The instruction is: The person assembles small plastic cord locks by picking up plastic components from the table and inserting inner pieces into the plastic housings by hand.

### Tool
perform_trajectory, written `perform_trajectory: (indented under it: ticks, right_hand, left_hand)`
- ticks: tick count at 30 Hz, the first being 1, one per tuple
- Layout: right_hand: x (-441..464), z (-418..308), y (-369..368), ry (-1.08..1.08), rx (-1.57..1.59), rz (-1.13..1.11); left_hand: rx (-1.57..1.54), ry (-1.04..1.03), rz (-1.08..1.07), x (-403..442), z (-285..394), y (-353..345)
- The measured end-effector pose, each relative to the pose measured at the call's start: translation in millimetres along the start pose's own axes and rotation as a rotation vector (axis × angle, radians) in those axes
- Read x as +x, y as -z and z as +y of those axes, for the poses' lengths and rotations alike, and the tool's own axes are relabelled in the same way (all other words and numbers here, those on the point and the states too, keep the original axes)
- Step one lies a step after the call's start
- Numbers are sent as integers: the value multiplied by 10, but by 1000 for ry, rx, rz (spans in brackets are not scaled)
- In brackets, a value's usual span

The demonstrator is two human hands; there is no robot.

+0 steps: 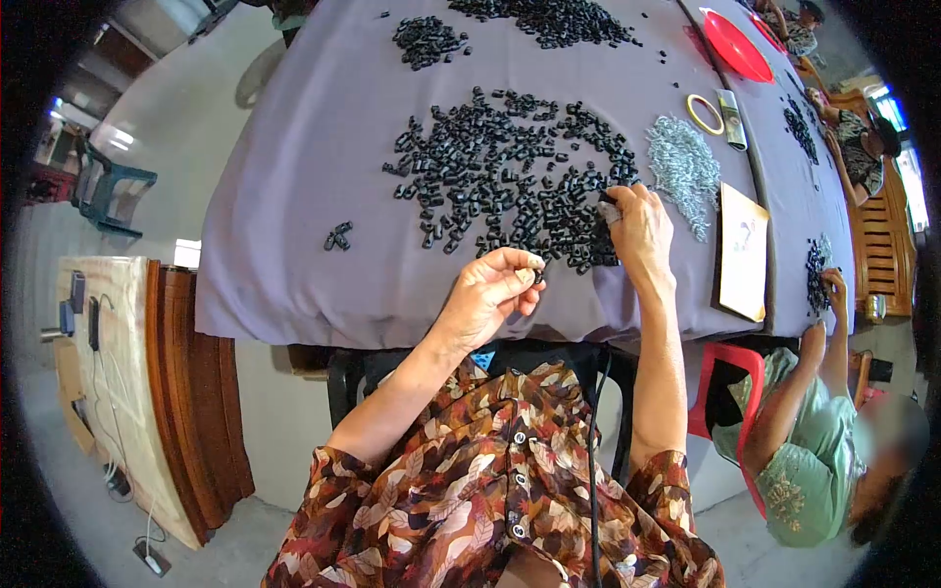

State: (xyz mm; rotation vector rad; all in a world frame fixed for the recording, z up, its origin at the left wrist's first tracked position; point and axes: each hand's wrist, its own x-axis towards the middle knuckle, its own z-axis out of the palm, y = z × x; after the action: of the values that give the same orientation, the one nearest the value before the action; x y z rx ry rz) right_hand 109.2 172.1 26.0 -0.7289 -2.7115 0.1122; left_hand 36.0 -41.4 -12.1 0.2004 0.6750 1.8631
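Observation:
Small black plastic parts [461,167] lie in a wide loose pile on the grey-purple cloth before me. My left hand [495,299] is closed in a pinch at the pile's near edge, and a small black plastic part [538,277] shows at its fingertips. At the right edge of the pile, my right hand [642,235] has its fingers bent together, with something grey wrapped on a fingertip. A dark piece shows at those fingertips, but I cannot tell whether it is gripped or lies in the pile. Right of this hand is a heap of small silvery metal pieces [683,167].
A board with paper [745,250], a yellow tape ring [704,115] and a red tray [737,46] lie to the right. More black parts [549,22] lie farther back. A few parts [338,236] sit apart at left. Co-workers sit along the right; one uses a red chair [747,363].

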Motion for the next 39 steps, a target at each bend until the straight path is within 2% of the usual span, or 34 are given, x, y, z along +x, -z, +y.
perform_trajectory:
  ticks: [5, 8, 11, 14, 18, 19, 25, 32, 33, 37, 39]
  right_hand:
    - [16, 43, -83, 50, -4, 36]
    - [-53, -59, 46, 4, 161, 154]
    - [-228, -41, 145, -282, 651, 3]
    - [-379, -66, 205, -327, 1265, 72]
    - [-538, 14, 126, -344, 1791, 19]
    - [-571, -14, 151, -353, 1827, 7]
    - [-620, 89, 155, -354, 1854, 36]
    - [-621, 50, 255, -429, 1681, 76]
    - [-622, -8, 270, -382, 1559, 72]
    - [-703, -272, 272, -345, 1332, -46]
    - [-751, -419, 236, -330, 1367, -121]
  left_hand:
    - [2, -9, -7, -1, 3, -10]
    - [3, -25, -2, -1, -4, -16]
    - [7, -22, -9, 1, -9, -7]
    - [11, -22, -3, 10, -8, -5]
    - [24, -25, 5, 14, -10, 1]
    - [28, -31, 1, 17, -17, 13]
    - [43, -27, 17, 12, -5, 6]
    - [38, -33, 7, 29, -23, 27]
    - [48, -38, 6, 34, -23, 20]
    - [82, -48, 25, 16, -50, 26]
    - [80, -72, 2, 32, -48, 18]
